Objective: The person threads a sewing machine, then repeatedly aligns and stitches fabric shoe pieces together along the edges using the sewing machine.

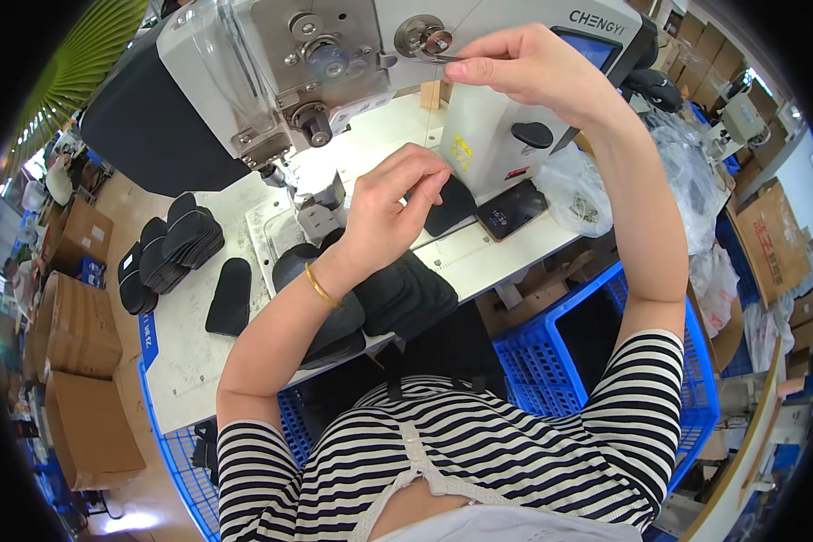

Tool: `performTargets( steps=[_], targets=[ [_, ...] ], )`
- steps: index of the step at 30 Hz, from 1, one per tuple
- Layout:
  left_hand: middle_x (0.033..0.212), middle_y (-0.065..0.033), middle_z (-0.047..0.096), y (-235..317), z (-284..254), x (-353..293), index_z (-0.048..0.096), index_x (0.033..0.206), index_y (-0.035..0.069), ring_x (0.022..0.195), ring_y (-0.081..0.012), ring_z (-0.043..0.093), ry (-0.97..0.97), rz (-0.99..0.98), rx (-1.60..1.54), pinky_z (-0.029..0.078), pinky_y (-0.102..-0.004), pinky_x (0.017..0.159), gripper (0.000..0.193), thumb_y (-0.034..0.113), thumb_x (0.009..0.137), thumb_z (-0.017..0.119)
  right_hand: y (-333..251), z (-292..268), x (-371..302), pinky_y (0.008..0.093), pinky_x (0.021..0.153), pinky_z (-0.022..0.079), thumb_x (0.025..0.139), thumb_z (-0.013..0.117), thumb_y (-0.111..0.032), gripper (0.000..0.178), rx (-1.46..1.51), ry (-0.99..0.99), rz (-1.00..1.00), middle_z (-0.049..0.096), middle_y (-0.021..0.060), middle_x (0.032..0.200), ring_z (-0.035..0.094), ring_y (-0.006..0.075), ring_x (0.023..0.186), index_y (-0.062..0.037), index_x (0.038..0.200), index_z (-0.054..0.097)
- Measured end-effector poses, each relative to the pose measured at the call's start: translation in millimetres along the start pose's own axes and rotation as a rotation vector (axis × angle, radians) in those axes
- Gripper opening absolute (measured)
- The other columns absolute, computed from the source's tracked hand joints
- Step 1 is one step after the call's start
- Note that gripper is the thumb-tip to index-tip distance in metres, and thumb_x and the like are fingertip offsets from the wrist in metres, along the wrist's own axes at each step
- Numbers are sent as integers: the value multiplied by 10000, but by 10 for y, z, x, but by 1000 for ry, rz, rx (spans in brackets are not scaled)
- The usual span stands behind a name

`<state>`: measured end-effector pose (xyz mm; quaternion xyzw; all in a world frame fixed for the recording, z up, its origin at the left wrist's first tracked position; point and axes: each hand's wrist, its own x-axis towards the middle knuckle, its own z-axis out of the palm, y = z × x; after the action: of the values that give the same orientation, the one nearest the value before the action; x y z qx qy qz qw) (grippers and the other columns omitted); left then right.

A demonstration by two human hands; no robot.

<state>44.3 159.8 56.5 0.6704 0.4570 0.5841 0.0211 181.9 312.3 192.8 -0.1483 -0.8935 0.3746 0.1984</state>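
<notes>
A large white sewing machine (pixel 415 90) stands in front of me, with a round metal bobbin winder (pixel 422 38) on its face. My right hand (pixel 524 72) is raised beside the winder, thumb and forefinger pinched on a thin metal tool (pixel 446 60) resembling tweezers, its tip close to the winder. Below it, my left hand (pixel 396 203) is closed in a pinch, in front of the machine's arm. A fine thread seems to run from the winder down toward those fingers; its end is hidden. Stacks of black fabric pieces (pixel 406 294) lie under my left forearm.
More black padded pieces (pixel 185 242) are piled at the left of the white table (pixel 190 361), with a single black piece (pixel 229 296) nearby. A phone (pixel 512 210) and plastic bag (pixel 576 194) lie right. Blue baskets (pixel 537 366) stand below the table edge; cardboard boxes (pixel 81 325) stand left.
</notes>
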Motion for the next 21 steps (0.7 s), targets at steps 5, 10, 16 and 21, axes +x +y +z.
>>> performTargets(
  steps=[5, 10, 16, 21],
  targets=[
    [887, -98, 650, 32, -18, -63, 651, 941, -51, 673, -130, 659, 7, -29, -9, 494, -239, 582, 83, -3, 939, 583, 85, -15, 53, 219, 486, 229, 877, 731, -338, 301, -33, -80, 12, 400, -110, 596, 311, 5, 550, -55, 975, 749],
    [807, -82, 647, 478, -434, -631, 643, 863, -25, 656, -134, 657, -491, -713, -360, 501, -241, 592, 140, 59, 951, 573, 572, 629, 20, 309, 599, 468, 832, 748, -325, 349, -314, -436, -78, 661, 85, 697, 589, 130, 637, 5, 939, 710],
    [823, -204, 697, 773, -1107, -2291, 705, 870, 13, 773, -275, 699, -1369, -1162, 175, 549, -365, 695, 151, 119, 822, 608, 1302, 1891, 589, 432, 733, 510, 873, 665, -315, 309, -696, -177, -164, 679, 195, 856, 658, 370, 845, -24, 976, 685],
    [891, -172, 723, 1041, -1301, -3002, 726, 982, 21, 884, -255, 710, -1520, -985, 345, 553, -351, 791, 235, 99, 775, 645, 2223, 2658, 1491, 370, 818, 516, 876, 664, -226, 241, -427, -94, -493, 672, 146, 1039, 646, 298, 960, -66, 1055, 655]
  ],
)
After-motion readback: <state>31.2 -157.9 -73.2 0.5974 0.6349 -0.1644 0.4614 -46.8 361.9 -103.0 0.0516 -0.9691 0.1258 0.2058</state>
